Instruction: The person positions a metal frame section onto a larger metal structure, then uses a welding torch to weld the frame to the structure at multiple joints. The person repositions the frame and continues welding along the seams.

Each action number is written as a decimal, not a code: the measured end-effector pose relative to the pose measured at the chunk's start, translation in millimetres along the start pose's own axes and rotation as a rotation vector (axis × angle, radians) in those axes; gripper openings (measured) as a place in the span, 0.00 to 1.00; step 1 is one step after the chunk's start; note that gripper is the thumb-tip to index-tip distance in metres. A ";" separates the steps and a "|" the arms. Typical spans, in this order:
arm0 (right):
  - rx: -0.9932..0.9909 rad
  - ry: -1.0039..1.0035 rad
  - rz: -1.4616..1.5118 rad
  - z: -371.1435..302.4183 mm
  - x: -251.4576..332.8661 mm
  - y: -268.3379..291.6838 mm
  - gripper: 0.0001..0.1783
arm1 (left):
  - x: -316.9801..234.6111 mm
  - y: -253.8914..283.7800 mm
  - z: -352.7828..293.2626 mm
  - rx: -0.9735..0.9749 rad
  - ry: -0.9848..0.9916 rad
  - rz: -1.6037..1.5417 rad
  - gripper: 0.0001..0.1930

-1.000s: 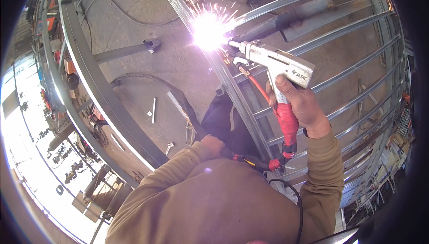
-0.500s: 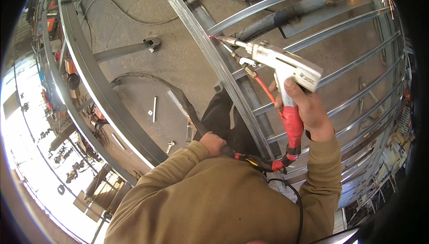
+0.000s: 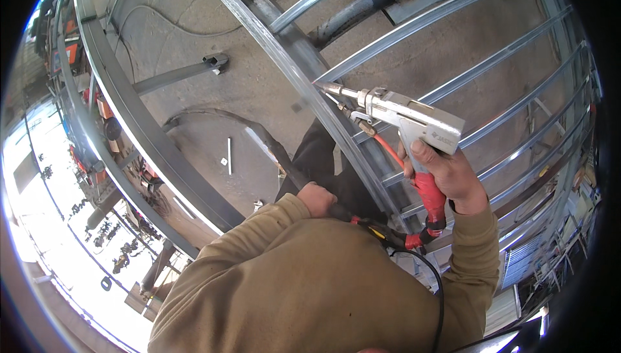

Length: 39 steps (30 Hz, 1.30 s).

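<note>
My right hand (image 3: 449,175) is closed round the pistol grip of a silver welding gun (image 3: 414,117), with red tape below the grip. An orange-red hose (image 3: 388,147) runs along its front to the nozzle. The gun's tip meets, or nearly meets, the joint where a rung joins the long side rail (image 3: 281,55) of a galvanized metal frame. My left hand (image 3: 317,199) is wrapped round the gun's thick black cable (image 3: 275,146) in front of my body. Red and black tape covers the cable between the two hands.
Several parallel rungs (image 3: 453,81) cross the frame on the right. A dark pipe (image 3: 362,17) lies beneath them. Left stands a large metal beam (image 3: 139,123) with a stub (image 3: 174,75) jutting out. A thin white strip (image 3: 229,156) lies on the concrete floor. A black cord (image 3: 427,262) hangs by my right arm.
The gun tip has moved from one rung joint to the neighbouring one nearer me. The red glow at the tip and sparks at far right are gone. My left hand keeps its grip.
</note>
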State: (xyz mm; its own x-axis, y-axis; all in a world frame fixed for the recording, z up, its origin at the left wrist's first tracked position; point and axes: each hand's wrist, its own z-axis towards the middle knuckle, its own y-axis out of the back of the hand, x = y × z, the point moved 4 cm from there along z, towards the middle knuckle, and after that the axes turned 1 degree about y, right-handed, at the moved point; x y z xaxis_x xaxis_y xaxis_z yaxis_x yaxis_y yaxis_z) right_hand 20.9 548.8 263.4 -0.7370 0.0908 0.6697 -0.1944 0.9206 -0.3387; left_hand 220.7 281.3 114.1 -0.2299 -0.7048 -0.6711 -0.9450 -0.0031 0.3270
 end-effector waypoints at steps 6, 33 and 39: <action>-0.002 0.037 -0.015 2.8 -2.5 -0.8 0.18 | -0.4 -7.9 1.2 0.049 0.019 0.032 0.13; 0.018 0.016 -0.063 1.1 0.3 -0.1 0.17 | -10.7 0.1 2.0 0.151 0.082 0.023 0.16; 0.003 0.025 -0.057 -2.4 -1.3 -0.4 0.16 | -11.6 -1.5 1.0 0.069 0.042 0.024 0.13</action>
State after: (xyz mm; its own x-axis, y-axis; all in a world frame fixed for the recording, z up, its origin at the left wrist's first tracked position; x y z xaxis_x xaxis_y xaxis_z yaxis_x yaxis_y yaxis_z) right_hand 23.6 549.2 264.3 -0.7080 0.0480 0.7046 -0.2374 0.9234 -0.3015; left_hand 224.6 290.2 120.7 -0.2436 -0.7334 -0.6346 -0.9535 0.0614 0.2950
